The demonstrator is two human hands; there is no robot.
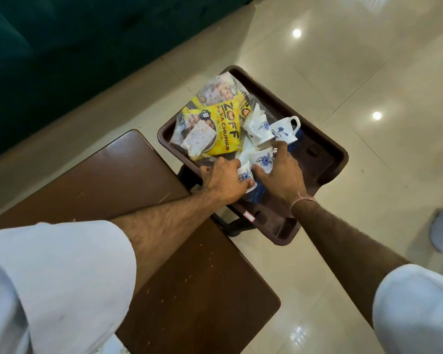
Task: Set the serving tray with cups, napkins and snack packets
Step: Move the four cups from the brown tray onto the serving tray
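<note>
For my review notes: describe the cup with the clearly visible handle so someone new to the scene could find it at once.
Start at the dark brown serving tray on the pale tiled floor. Past the yellow snack packet, four white cups with blue flowers cluster together. The one meant is the far-right cup, beyond the right hand: no hand grips it, and its looped handle sticks out plainly.

The tray (325, 159) sits beyond the far right corner of the table (128, 175), over the floor (368, 85). In the tray, snack packets (215, 123) fill the left part; four cups (260, 129) cluster just right of them, two farther, two nearer. The left hand (225, 180) covers the nearest cup (244, 175); the right hand (281, 172) rests beside it against the next cup (264, 160).
</note>
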